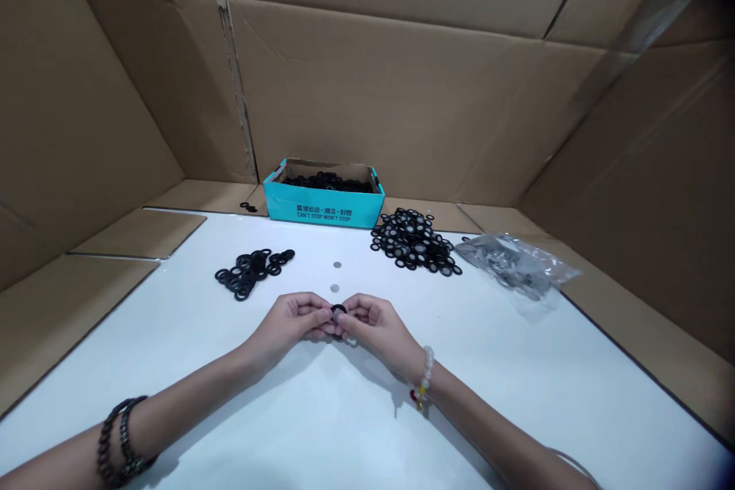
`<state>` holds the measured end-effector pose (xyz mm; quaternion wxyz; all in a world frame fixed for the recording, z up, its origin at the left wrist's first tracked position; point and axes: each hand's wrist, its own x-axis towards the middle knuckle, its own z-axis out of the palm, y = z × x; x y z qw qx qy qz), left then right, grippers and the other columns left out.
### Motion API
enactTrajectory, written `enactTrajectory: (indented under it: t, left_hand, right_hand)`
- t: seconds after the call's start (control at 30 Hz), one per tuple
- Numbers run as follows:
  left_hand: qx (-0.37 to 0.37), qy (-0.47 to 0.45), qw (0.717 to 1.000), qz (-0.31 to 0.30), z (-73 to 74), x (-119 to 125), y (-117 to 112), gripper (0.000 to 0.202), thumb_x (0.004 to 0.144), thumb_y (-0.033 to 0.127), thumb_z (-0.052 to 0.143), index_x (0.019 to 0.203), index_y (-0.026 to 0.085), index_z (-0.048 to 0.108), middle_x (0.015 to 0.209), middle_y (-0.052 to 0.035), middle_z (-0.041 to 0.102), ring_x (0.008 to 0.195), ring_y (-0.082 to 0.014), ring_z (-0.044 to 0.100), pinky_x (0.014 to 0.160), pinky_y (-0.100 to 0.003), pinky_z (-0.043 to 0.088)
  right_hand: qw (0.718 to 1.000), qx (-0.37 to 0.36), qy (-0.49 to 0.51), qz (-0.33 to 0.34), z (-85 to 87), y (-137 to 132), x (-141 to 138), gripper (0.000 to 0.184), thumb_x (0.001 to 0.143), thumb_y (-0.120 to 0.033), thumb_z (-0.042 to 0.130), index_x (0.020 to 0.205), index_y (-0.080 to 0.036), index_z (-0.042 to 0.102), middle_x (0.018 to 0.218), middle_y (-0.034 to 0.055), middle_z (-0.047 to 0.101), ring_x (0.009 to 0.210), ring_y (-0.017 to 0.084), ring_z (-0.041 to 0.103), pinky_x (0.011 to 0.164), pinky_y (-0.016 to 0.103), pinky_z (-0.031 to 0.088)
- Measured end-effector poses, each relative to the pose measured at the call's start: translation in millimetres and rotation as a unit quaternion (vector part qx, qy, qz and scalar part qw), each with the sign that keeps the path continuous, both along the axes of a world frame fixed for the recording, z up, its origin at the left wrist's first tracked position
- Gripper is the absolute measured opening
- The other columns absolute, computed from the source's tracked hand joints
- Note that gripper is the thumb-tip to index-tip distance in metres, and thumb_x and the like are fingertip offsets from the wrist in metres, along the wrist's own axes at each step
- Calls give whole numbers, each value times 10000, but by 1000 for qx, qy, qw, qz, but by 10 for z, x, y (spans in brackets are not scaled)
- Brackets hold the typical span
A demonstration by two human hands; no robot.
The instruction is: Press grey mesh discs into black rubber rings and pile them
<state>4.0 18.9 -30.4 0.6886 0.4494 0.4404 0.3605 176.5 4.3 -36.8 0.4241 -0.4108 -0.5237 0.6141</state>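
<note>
My left hand [287, 324] and my right hand [376, 327] meet above the white table, and the fingertips of both pinch a black rubber ring [338, 311]. Something grey may sit inside the ring, but my fingers hide most of it. Just beyond my hands lie two loose grey metal discs [335, 288]. To the far left is a pile of plain black rubber rings [253, 273]. To the far right is a heap of black rings with metal mesh centres [414, 243].
A teal cardboard box [323, 207] of black rings stands at the table's back edge. A clear plastic bag of grey parts [511, 264] lies at the right. Brown cardboard walls [402, 92] surround the white table [459, 375], and a few rings [248, 207] lie on cardboard behind it.
</note>
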Motion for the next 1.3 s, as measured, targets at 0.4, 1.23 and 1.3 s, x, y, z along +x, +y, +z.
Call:
enactTrajectory:
  t: [0.4, 1.23, 1.3]
  left_hand:
    - [129, 24, 991, -36, 17, 31, -90, 253, 740, 373, 683, 762, 129, 623, 692, -47, 652, 665, -145, 605, 631, -254, 453]
    - [204, 112, 970, 70, 19, 20, -250, 114, 782, 276, 626, 732, 175, 636, 724, -22, 678, 725, -173, 646, 693, -262, 511]
    - [222, 129, 964, 71, 28, 16, -255, 111, 782, 270, 625, 728, 176, 648, 722, -24, 682, 722, -176, 646, 694, -264, 511]
  right_hand:
    - [998, 16, -11, -52, 41, -52, -109, 304, 730, -433, 661, 728, -145, 563, 613, -7, 610, 561, 89, 555, 552, 213, 432]
    - [946, 223, -225, -67, 203, -181, -70, 130, 830, -224, 523, 729, -172, 586, 669, 35, 671, 622, 150, 631, 595, 256, 484]
    - [943, 232, -232, -62, 215, -185, -59, 127, 828, -215, 521, 732, -174, 593, 671, 32, 671, 618, 149, 624, 596, 260, 481]
